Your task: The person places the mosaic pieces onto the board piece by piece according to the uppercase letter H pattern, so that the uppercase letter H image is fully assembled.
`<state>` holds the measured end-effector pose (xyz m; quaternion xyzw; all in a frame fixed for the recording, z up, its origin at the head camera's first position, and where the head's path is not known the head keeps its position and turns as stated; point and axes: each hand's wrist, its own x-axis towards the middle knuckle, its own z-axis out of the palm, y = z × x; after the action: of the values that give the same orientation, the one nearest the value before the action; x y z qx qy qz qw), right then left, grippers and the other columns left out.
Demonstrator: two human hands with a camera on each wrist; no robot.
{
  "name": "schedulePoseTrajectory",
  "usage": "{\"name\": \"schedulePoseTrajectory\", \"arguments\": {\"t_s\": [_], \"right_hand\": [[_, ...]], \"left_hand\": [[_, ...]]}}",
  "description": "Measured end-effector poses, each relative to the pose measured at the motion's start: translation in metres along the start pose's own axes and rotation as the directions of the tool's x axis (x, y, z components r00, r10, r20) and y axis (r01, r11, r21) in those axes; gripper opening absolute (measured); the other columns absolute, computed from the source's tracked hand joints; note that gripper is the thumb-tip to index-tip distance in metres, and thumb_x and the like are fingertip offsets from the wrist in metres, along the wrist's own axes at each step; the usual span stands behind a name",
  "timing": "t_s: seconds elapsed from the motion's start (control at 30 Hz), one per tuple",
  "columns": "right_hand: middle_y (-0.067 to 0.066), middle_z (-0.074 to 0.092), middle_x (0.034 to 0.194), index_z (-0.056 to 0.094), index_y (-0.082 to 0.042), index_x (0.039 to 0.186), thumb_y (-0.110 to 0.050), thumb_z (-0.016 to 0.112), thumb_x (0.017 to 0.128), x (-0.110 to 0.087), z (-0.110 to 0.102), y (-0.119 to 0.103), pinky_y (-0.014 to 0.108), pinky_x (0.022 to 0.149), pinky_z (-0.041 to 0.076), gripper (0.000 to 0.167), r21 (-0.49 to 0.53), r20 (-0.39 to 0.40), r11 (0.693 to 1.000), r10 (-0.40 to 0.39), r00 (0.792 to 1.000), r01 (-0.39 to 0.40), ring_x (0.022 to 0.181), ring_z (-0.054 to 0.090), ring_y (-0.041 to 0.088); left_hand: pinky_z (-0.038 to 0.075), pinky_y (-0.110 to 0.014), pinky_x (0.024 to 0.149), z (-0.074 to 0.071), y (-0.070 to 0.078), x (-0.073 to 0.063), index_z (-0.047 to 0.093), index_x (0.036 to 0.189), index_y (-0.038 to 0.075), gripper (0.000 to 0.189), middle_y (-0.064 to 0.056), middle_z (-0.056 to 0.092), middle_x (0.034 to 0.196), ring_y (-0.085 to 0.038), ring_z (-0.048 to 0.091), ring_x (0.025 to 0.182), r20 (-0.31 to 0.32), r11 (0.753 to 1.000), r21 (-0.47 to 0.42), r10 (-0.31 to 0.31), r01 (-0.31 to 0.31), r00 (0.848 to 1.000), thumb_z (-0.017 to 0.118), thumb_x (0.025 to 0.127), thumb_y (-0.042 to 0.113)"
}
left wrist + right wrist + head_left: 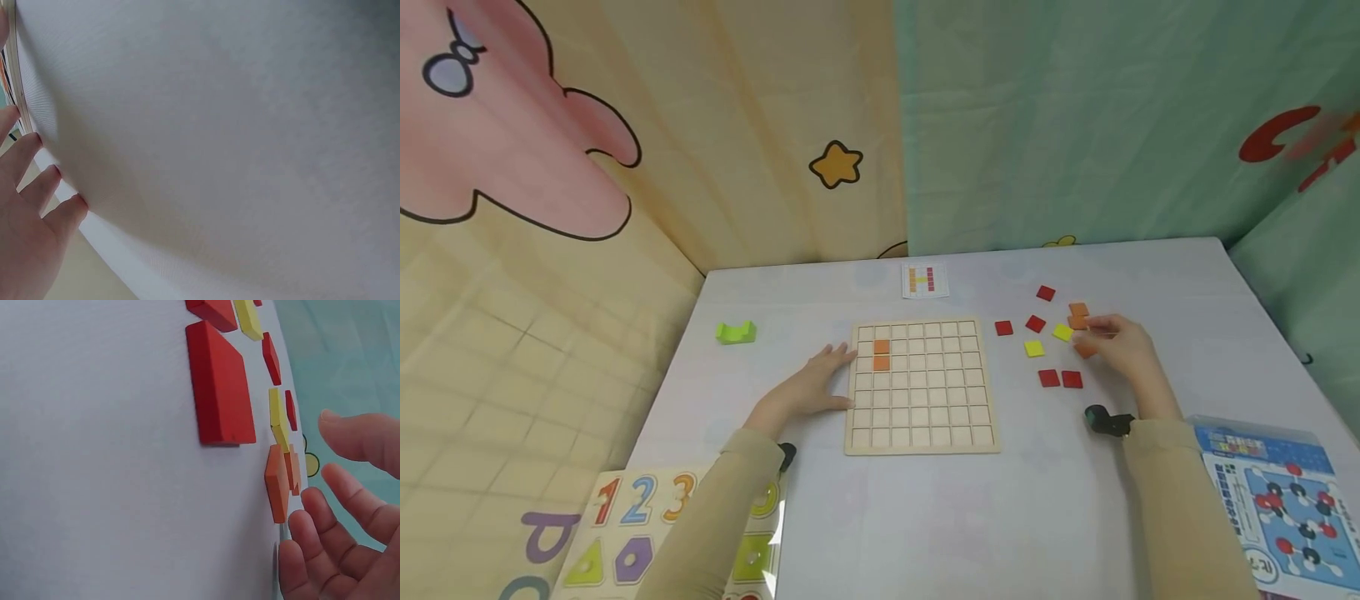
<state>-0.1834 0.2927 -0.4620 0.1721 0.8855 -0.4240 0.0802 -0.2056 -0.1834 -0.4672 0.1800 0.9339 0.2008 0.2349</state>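
On the white table (917,525) lies a square wooden board (929,398) marked off in a grid. Two orange tiles (882,355) sit on it, one behind the other in the second column from the left. The left hand (808,383) is spread wide, thumb and fingertips at the board's left edge. To the right of the board, the right hand (1118,343) is just beside some loose orange tiles (1078,309), fingers bent, thumb and forefinger apart; the right wrist view shows nothing between them. Around these lie two yellow tiles (1034,348) and five red tiles (1048,378), scattered between the board and the right hand.

Behind the board is a small card (925,281) printed with orange, yellow and red squares. A green block (735,332) rests farther left. At the near left, a puzzle (634,560) of numbers and shapes is partly covered by the left sleeve (715,517). Near the right sleeve (1180,508) lies a blue-and-white packet (1285,500). A patterned curtain (760,108) hangs behind the table.
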Motion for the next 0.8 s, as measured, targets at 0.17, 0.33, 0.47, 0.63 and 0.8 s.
{"name": "schedulePoseTrajectory", "arguments": {"t_s": [0.17, 0.33, 0.47, 0.63, 0.8], "right_hand": [[0.029, 0.048, 0.134, 0.045, 0.005, 0.138, -0.027, 0.063, 0.095, -0.001, 0.005, 0.003, 0.057, 0.102, 0.045, 0.057, -0.023, 0.005, 1.0, 0.017, 1.0, -0.017, 0.117, 0.046, 0.044], [0.029, 0.049, 0.129, 0.046, 0.007, 0.134, -0.021, 0.064, 0.094, -0.002, 0.01, 0.002, 0.051, 0.098, 0.048, 0.052, -0.037, -0.017, 0.999, 0.027, 0.999, -0.028, 0.111, 0.047, 0.042], [0.029, 0.049, 0.127, 0.047, 0.007, 0.132, -0.018, 0.064, 0.094, -0.002, 0.011, 0.003, 0.047, 0.093, 0.05, 0.049, -0.056, -0.021, 0.997, 0.044, 0.999, -0.045, 0.109, 0.047, 0.041], [0.028, 0.052, 0.121, 0.049, 0.007, 0.129, -0.015, 0.063, 0.094, 0.0, 0.013, 0.004, 0.045, 0.088, 0.052, 0.043, -0.099, -0.032, 0.994, 0.045, 0.998, -0.048, 0.105, 0.049, 0.04], [0.028, 0.052, 0.115, 0.048, 0.009, 0.126, -0.014, 0.062, 0.094, 0.001, 0.015, 0.001, 0.048, 0.089, 0.053, 0.041, -0.161, -0.029, 0.986, 0.027, 0.999, -0.032, 0.101, 0.05, 0.04]], "left_hand": [[0.01, -0.057, 0.123, 0.0, 0.001, -0.001, 0.027, 0.157, 0.016, 0.091, -0.007, 0.01, 0.167, -0.033, 0.001, 0.154, -0.004, 1.0, -0.013, -0.005, 0.005, 1.0, 0.078, 0.083, 0.031], [0.01, -0.057, 0.124, 0.0, 0.001, 0.0, 0.026, 0.157, 0.018, 0.091, -0.006, 0.01, 0.167, -0.031, 0.0, 0.154, 0.002, 1.0, -0.01, -0.02, 0.02, 1.0, 0.078, 0.083, 0.032], [0.01, -0.055, 0.124, 0.0, 0.002, 0.001, 0.026, 0.157, 0.019, 0.092, -0.005, 0.01, 0.167, -0.03, 0.0, 0.155, 0.003, 1.0, -0.009, -0.028, 0.028, 1.0, 0.079, 0.083, 0.032], [0.01, -0.057, 0.124, 0.0, 0.002, 0.0, 0.026, 0.157, 0.018, 0.092, -0.006, 0.01, 0.167, -0.031, 0.001, 0.154, -0.003, 1.0, -0.012, -0.017, 0.017, 1.0, 0.078, 0.083, 0.031], [0.008, -0.055, 0.124, 0.0, 0.002, -0.001, 0.026, 0.157, 0.017, 0.091, -0.006, 0.01, 0.167, -0.031, 0.0, 0.154, 0.0, 1.0, -0.014, -0.007, 0.007, 1.0, 0.078, 0.083, 0.031]]}}
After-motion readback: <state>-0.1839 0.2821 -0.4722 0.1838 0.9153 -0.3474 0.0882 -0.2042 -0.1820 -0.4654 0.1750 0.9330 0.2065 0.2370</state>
